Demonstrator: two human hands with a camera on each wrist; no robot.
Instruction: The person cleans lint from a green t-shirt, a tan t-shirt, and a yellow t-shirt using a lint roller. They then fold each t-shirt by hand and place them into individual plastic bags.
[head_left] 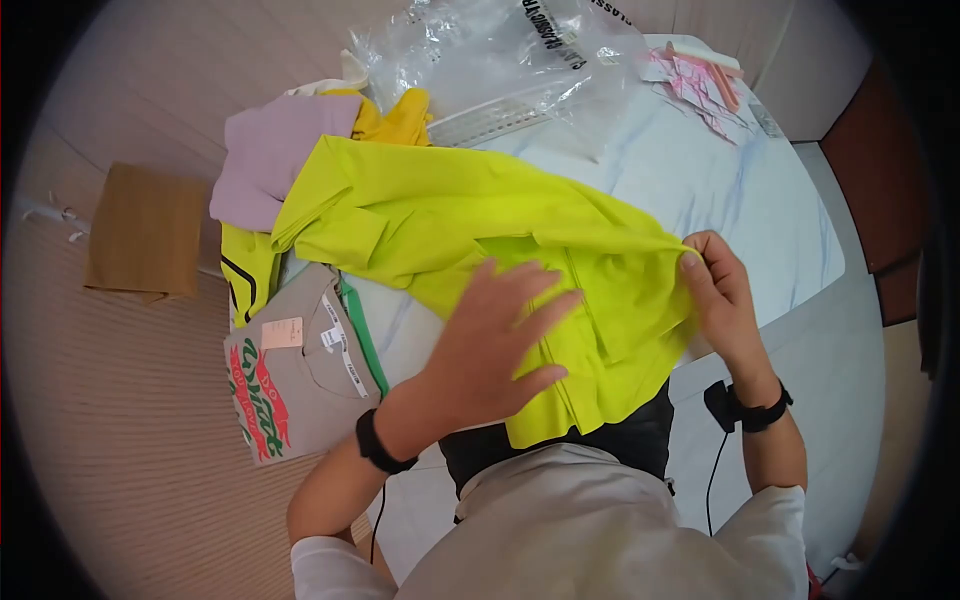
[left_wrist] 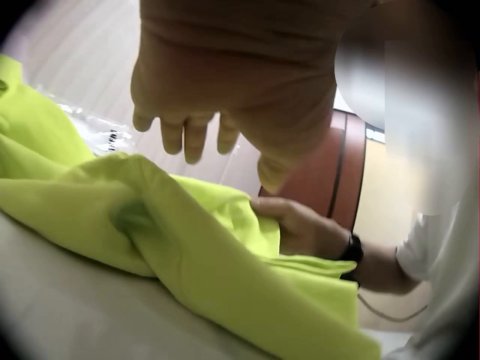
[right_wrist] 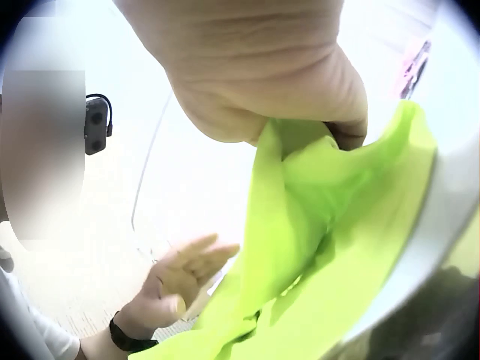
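At the table [head_left: 775,215], right grip [head_left: 722,295] pinches neon garment [head_left: 625,285], left grip [head_left: 490,340] spread.

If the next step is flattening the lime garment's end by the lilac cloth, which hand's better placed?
Left, I'd say: the left hand is open above the lime garment, nearer the lilac cloth; the right hand pinches the opposite edge.
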